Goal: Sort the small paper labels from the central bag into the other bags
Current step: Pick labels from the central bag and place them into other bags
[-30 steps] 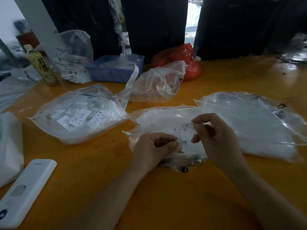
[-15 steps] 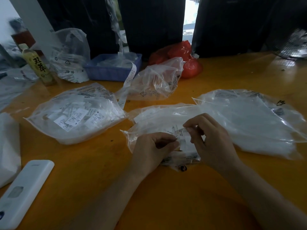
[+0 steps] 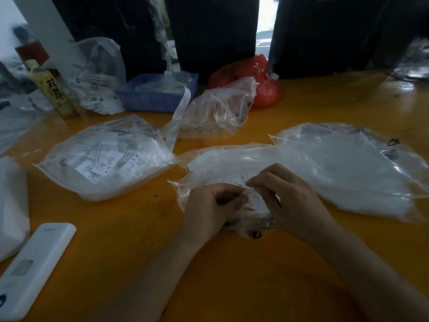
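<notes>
Labels (image 3: 249, 194): light, thin, floppy paper; I pinch edges.
Grip: my left hand (image 3: 209, 209) and right hand (image 3: 290, 201) seemingly pinch one label over the central bag (image 3: 222, 163).

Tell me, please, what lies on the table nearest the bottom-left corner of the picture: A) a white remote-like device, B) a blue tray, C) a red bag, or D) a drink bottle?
A: a white remote-like device lies flat on the orange table at the lower left, while the blue tray, red bag and drink bottle all stand toward the far side.
</notes>
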Demonstrator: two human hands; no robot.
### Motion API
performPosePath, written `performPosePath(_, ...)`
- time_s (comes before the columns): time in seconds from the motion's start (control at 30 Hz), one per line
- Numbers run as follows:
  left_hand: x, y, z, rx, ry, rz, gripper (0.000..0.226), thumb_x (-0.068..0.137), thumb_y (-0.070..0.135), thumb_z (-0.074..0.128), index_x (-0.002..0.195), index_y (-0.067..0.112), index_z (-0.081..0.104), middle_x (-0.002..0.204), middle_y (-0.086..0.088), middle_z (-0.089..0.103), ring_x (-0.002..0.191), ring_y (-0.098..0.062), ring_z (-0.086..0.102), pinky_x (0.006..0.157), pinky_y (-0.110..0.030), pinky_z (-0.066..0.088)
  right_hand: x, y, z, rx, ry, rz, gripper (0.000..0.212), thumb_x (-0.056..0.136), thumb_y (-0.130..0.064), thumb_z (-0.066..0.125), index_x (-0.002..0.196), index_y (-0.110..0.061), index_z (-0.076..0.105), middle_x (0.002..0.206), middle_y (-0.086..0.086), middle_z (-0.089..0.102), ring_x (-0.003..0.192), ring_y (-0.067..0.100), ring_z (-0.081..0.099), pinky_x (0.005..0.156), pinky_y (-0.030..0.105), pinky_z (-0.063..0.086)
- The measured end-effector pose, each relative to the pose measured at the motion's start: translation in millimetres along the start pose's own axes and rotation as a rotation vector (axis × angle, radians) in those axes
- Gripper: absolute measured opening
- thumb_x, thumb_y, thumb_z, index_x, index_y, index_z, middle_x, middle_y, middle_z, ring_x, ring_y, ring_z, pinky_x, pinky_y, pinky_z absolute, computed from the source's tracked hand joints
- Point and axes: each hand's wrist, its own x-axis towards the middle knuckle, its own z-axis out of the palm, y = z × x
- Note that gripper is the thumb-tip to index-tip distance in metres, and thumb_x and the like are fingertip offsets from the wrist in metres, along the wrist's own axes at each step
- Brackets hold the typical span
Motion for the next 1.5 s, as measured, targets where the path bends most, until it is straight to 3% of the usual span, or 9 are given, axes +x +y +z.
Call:
performPosePath(0.17, 0.6, -0.4, -0.3, -0.050, 0.004, -0.014, 0.014, 0.091, 0.025, 0.082, 0.102, 0.032, 0.082, 0.097, 0.016, 0.081, 0.087, 0.002, 0.076, 0.078, -0.015, 0.059, -2.3, -5.4, 1.9, 0.093, 0.003, 0.151, 0.039, 0.100, -0.021, 0.061, 0.137, -0.028, 0.053, 0.105, -0.023, 0.059, 0.086, -0.010, 0.058, 0.070, 0.003, 0.046)
performPosePath(0.5, -1.2, 8.6, -3.6, -0.227, 0.024, -0.063, 0.016, 0.083, 0.045, 0.081, 0.088, 0.060, 0.076, 0.095, 0.030, 0.078, 0.089, 0.002, 0.076, 0.070, -0.013, 0.058, 0.4, -13.5, 4.5, 0.218, 0.061, 0.251, 0.019, 0.096, -0.035, 0.063, 0.105, -0.023, 0.076, 0.090, -0.034, 0.059, 0.084, -0.001, 0.064, 0.068, 0.007, 0.048)
performPosePath(0.6, 0.7, 6.4, -4.6, -0.244, 0.030, -0.072, 0.012, 0.087, 0.042, 0.081, 0.097, 0.047, 0.081, 0.099, 0.019, 0.081, 0.092, -0.003, 0.077, 0.072, -0.017, 0.059, 2.1, -18.0, 2.6, 0.235, 0.042, 0.205, 0.033, 0.093, -0.051, 0.056, 0.105, -0.026, 0.075, 0.088, -0.031, 0.060, 0.078, 0.000, 0.064, 0.065, 0.010, 0.049)
performPosePath(0.73, 0.9, 4.9, -5.7, -0.320, 0.051, -0.142, 0.022, 0.080, 0.046, 0.082, 0.101, 0.043, 0.079, 0.100, 0.014, 0.082, 0.086, -0.010, 0.079, 0.069, -0.018, 0.060, -2.1, -12.2, 7.1, 0.205, 0.062, 0.276, 0.011, 0.092, -0.021, 0.073, 0.102, -0.024, 0.075, 0.089, -0.029, 0.061, 0.085, -0.004, 0.063, 0.070, 0.007, 0.049)
performPosePath(0.83, 1.3, 5.1, -5.7, -0.336, 0.061, -0.163, 0.028, 0.084, 0.034, 0.085, 0.110, 0.036, 0.076, 0.100, 0.008, 0.082, 0.083, -0.017, 0.080, 0.070, -0.025, 0.063, -2.1, -9.8, 5.4, 0.288, 0.183, 0.414, 0.011, 0.094, -0.023, 0.070, 0.101, -0.031, 0.070, 0.088, -0.026, 0.065, 0.087, -0.004, 0.064, 0.073, 0.008, 0.051)
performPosePath(1.03, 2.5, 2.5, -9.7, -0.305, 0.211, -0.066, 0.029, 0.092, 0.018, 0.080, 0.110, 0.040, 0.074, 0.088, -0.001, 0.081, 0.083, -0.018, 0.079, 0.073, -0.031, 0.064, -2.1, -7.9, 6.3, 0.443, 0.132, 0.498, 0.015, 0.094, -0.032, 0.068, 0.098, -0.044, 0.061, 0.087, -0.015, 0.070, 0.077, 0.010, 0.069, 0.069, 0.030, 0.062)
performPosePath(1.23, 2.5, 4.6, -7.9, -0.270, 0.186, 0.017, 0.030, 0.092, 0.008, 0.080, 0.107, 0.033, 0.076, 0.114, 0.008, 0.076, 0.083, -0.011, 0.075, 0.075, -0.032, 0.063, -1.2, -11.8, 10.1, 0.518, 0.112, 0.467, 0.015, 0.093, -0.032, 0.067, 0.104, -0.041, 0.060, 0.090, -0.020, 0.070, 0.075, 0.005, 0.069, 0.069, 0.016, 0.056)
performPosePath(1.37, 8.5, 6.8, -24.7, -0.052, 0.386, 0.105, 0.015, 0.087, 0.014, 0.077, 0.093, 0.028, 0.078, 0.129, 0.013, 0.065, 0.096, -0.002, 0.071, 0.076, -0.016, 0.060, -0.8, -13.5, 7.1, 0.557, 0.055, 0.493, 0.044, 0.083, -0.057, 0.055, 0.121, -0.034, 0.055, 0.096, -0.020, 0.071, 0.079, 0.004, 0.071, 0.072, 0.019, 0.058)
performPosePath(1.5, 22.6, -16.9, -97.6, 0.454, 0.863, 0.049, 0.018, 0.093, 0.003, 0.072, 0.108, 0.011, 0.078, 0.127, -0.005, 0.064, 0.098, -0.006, 0.067, 0.082, -0.014, 0.056, -1.2, -12.0, 4.1, 0.545, 0.058, 0.512, 0.053, 0.080, -0.065, 0.048, 0.123, -0.034, 0.053, 0.097, -0.018, 0.070, 0.080, 0.006, 0.070, 0.073, 0.026, 0.060)
